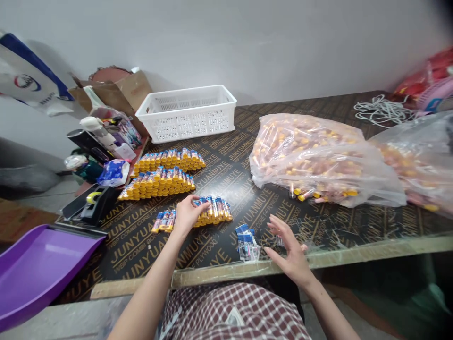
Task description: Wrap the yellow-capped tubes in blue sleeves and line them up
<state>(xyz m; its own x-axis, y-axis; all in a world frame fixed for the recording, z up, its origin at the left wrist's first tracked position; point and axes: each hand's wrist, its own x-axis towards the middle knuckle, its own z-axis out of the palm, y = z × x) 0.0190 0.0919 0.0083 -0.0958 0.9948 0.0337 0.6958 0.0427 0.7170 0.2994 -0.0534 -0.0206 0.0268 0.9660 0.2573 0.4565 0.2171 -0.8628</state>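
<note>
My left hand is at the left end of the nearest stack of small yellow tubes with blue tops. Its thumb and fingers are closed around a tube there, which they partly cover. A few more tubes lie just left of this hand. My right hand hovers over the table's front edge with thumb and fingers apart, holding nothing. Between the hands is a small pile of clear and blue printed labels or sleeves. Behind the left hand stand two longer stacks of tubes, a middle stack and a far stack.
A white plastic basket stands by the wall. Clear bags of yellow-capped tubes fill the right side, with white cord behind. On the left are a tape dispenser, bottles and a purple dustpan. Wood strip edges the table.
</note>
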